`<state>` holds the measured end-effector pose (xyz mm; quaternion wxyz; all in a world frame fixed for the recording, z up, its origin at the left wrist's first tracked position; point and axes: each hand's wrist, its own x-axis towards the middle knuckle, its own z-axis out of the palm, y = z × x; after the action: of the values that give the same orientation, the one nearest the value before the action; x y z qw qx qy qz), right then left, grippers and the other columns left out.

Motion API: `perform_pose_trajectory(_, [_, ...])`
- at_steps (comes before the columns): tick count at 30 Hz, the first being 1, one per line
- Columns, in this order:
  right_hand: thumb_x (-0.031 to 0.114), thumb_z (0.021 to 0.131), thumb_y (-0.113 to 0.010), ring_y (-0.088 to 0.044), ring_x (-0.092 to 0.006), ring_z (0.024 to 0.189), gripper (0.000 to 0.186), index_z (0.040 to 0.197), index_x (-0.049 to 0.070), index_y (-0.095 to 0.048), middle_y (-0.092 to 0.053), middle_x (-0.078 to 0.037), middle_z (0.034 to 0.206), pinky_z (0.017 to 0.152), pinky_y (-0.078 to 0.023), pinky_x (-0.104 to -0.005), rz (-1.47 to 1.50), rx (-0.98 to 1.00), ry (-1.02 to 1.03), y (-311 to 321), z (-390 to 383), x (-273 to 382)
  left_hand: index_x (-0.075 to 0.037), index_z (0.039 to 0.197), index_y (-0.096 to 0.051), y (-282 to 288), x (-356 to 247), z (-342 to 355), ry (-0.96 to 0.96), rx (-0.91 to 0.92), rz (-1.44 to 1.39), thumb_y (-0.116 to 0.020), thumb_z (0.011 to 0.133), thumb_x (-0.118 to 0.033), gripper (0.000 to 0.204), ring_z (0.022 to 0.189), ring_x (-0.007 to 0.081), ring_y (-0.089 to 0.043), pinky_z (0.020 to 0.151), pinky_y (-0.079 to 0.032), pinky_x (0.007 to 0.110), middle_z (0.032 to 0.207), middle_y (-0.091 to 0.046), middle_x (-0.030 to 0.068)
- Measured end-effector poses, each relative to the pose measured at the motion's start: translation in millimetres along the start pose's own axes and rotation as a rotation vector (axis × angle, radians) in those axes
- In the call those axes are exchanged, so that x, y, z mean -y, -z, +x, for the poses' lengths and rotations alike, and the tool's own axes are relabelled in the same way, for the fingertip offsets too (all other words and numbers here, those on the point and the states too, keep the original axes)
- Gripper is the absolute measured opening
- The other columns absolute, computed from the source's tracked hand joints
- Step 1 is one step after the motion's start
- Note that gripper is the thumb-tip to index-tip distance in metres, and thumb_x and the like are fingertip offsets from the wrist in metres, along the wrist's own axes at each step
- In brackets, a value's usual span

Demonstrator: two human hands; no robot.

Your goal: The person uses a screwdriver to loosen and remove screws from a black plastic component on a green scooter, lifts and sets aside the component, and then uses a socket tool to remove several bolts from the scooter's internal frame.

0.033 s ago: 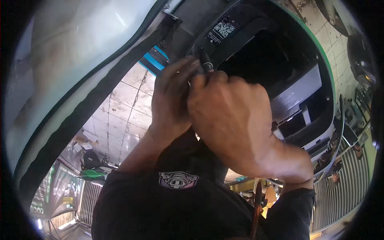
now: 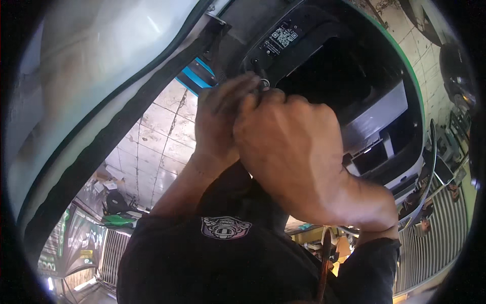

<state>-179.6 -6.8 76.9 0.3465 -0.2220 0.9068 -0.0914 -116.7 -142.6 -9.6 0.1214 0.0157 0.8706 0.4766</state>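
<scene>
My right hand (image 2: 291, 137) is closed in a fist, back of the hand up. At its thumb side shows a dark rod-shaped tool with a metal ring (image 2: 264, 83), pointing toward the black rim panel (image 2: 260, 55) of an under-seat storage compartment. Most of the tool is hidden by my hands, so its exact kind does not show. Beside it my left hand (image 2: 217, 111) has its fingers bent together and slightly blurred, close against the tool; what lies inside them is hidden. A label with a square code (image 2: 283, 38) sits on the panel just beyond.
A scooter's deep black storage compartment (image 2: 324, 76) lies to the right, edged by a green trim (image 2: 405, 61). A large pale body panel with dark edging (image 2: 101, 76) rises at the left. Tiled floor (image 2: 162, 126) shows between. Another scooter (image 2: 458, 81) stands far right.
My left hand has shifted slightly up and right, and its fingers now cover more of the tool's shaft. My right hand has tilted a little to the left.
</scene>
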Motion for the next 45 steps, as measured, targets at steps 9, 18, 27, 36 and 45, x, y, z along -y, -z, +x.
perform_pose_trajectory(9, [0.015, 0.074, -0.072, -0.066, -0.0264, 0.076, 0.034, 0.103, 0.001, -0.06, -0.062, -0.015, 0.092, 0.058, -0.055, -0.0363, 0.327, -0.343, 0.155, -38.0, -2.2, -16.6, -0.012, 0.11, -0.068, -30.5, 30.2, -3.7, -0.115, -0.19, 0.119, -0.064, 0.09, -0.022, 0.023, 0.101, 0.0129, -0.064, 0.08, -0.044, 0.032, 0.116, -0.07, 0.0005])
perform_pose_trajectory(18, [0.014, 0.079, -0.06, -0.062, -0.0361, 0.088, 0.051, 0.128, 0.002, -0.053, -0.058, -0.018, 0.095, 0.073, -0.055, -0.0419, 0.583, -0.485, 0.101, -79.8, -31.6, -18.2, -0.011, 0.113, -0.065, -24.1, 31.3, 2.1, -0.247, -0.099, 0.123, -0.064, 0.093, -0.02, 0.022, 0.102, 0.0186, -0.065, 0.084, -0.043, 0.031, 0.117, -0.068, 0.0048])
perform_pose_trajectory(27, [0.004, 0.072, -0.071, -0.056, -0.0281, 0.074, 0.035, 0.106, 0.0, -0.065, -0.057, -0.013, 0.086, 0.063, -0.048, -0.0381, 0.601, -0.759, 0.052, -82.3, -39.5, -53.6, -0.007, 0.107, -0.064, -13.6, 26.6, 15.8, -0.408, -0.212, 0.311, -0.077, 0.084, -0.009, 0.026, 0.097, 0.0206, -0.064, 0.086, -0.047, 0.034, 0.103, -0.07, 0.0044])
perform_pose_trajectory(36, [0.0, 0.077, -0.074, -0.061, -0.0248, 0.072, 0.025, 0.102, 0.0, -0.069, -0.062, -0.012, 0.084, 0.059, -0.049, -0.035, 0.647, -0.801, 0.057, -81.4, -38.5, -64.2, -0.001, 0.106, -0.058, -10.4, 23.1, 12.9, -0.311, -0.177, 0.098, -0.069, 0.088, 0.0, 0.021, 0.103, 0.0238, -0.064, 0.09, -0.053, 0.035, 0.104, -0.067, 0.0109])
perform_pose_trajectory(45, [0.002, 0.078, -0.073, -0.063, -0.0292, 0.076, 0.023, 0.1, 0.004, -0.068, -0.06, -0.011, 0.086, 0.062, -0.05, -0.0386, 0.671, -0.518, -0.046, -56.6, -37.3, -65.5, 0.0, 0.114, -0.05, -1.5, 20.6, 3.5, -0.331, -0.225, -0.071, -0.066, 0.09, 0.001, 0.028, 0.102, 0.0251, -0.064, 0.09, -0.054, 0.033, 0.108, -0.061, 0.0148])
